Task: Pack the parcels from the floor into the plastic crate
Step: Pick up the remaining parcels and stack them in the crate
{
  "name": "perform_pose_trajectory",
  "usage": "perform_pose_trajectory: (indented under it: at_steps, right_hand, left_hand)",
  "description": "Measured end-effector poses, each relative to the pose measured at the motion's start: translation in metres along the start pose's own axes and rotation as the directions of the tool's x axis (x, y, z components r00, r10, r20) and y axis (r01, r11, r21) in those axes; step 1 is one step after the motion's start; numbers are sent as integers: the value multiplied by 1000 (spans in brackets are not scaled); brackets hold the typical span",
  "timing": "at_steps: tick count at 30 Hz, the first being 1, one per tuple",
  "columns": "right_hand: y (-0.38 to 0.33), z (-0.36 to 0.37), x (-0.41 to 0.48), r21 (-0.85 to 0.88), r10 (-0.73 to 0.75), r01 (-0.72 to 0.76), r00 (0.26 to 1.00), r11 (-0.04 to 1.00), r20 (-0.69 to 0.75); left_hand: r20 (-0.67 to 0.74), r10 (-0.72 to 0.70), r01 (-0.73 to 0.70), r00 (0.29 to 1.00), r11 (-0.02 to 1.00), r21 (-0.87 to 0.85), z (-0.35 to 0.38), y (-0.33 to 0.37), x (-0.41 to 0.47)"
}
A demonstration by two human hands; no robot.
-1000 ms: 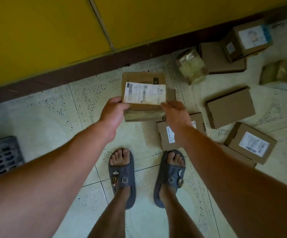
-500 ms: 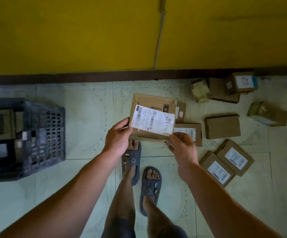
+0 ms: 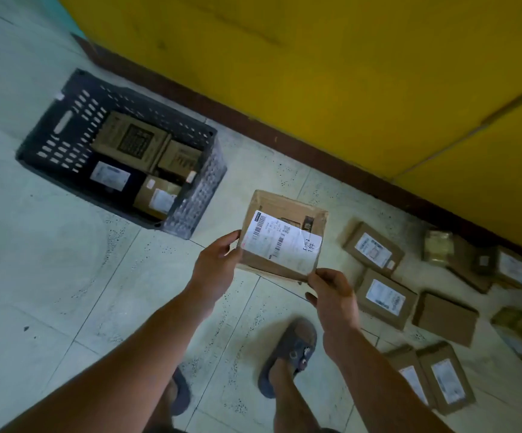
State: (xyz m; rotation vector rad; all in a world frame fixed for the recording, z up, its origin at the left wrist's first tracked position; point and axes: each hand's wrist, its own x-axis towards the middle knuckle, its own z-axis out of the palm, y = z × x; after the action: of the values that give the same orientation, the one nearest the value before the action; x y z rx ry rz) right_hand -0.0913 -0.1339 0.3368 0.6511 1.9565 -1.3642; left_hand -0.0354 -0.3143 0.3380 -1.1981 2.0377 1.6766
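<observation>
The cardboard parcel [image 3: 284,235] with the white shipping label is held in the air between both hands, to the right of the black plastic crate [image 3: 197,195] and clear of it. The left hand [image 3: 216,264] pinches its left edge, thumb on top, while the right hand [image 3: 331,292] grips its near right corner between thumb and fingers — both closed on the parcel. The crate sits on the tiled floor [image 3: 50,260] beside the yellow wall [image 3: 316,57] and already holds four boxes [image 3: 130,142]. Farther right of the crate, past the held parcel, more parcels [image 3: 384,295] lie scattered on the floor — some label-up, some plain. A sandalled foot [image 3: 291,348] stands below the parcel.
</observation>
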Motion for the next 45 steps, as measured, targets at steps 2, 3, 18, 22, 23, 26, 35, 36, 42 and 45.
perform_pose_trajectory:
  at_steps: [2,3,18,22,23,26,35,36,42,45]
  right_hand:
    - [-2,36,-22,-33,-21,21,1000,999,13]
    - [-3,56,-33,-34,-30,31,999,999,21]
    - [-27,323,-113,-67,-90,96,992,993,86]
    - [-49,365,-88,-57,-81,87,992,995,92]
    - [-56,376,-79,-50,-72,77,993,996,96]
    - [-76,409,-52,-34,-48,53,991,998,122]
    - [-109,487,-2,-176,14,5,994,984,105]
    - [-108,495,3,-189,33,-13,994,982,102]
    - [-99,546,31,-340,110,-84,992,937,56]
    - [-86,576,48,-352,141,-129,990,927,7]
  left_hand:
    - [18,2,0,1000,993,-117,-41,-12,-11]
    - [33,20,-15,999,989,-148,-63,-19,-15]
    - [-121,-31,-15,992,932,-362,-321,-100,18]
    - [-97,-50,16,994,945,-326,-354,-93,61]
    - [-94,-40,11,995,956,-295,-364,-91,74]
    - [-79,8,-25,997,978,-208,-391,-74,116]
    - [59,-98,102,993,992,-79,-440,-68,208]
    - [73,-110,114,991,992,-53,-443,-72,217]
    - [171,-175,149,969,977,155,-473,-104,282]
    - [212,-224,194,951,969,153,-486,-119,316]
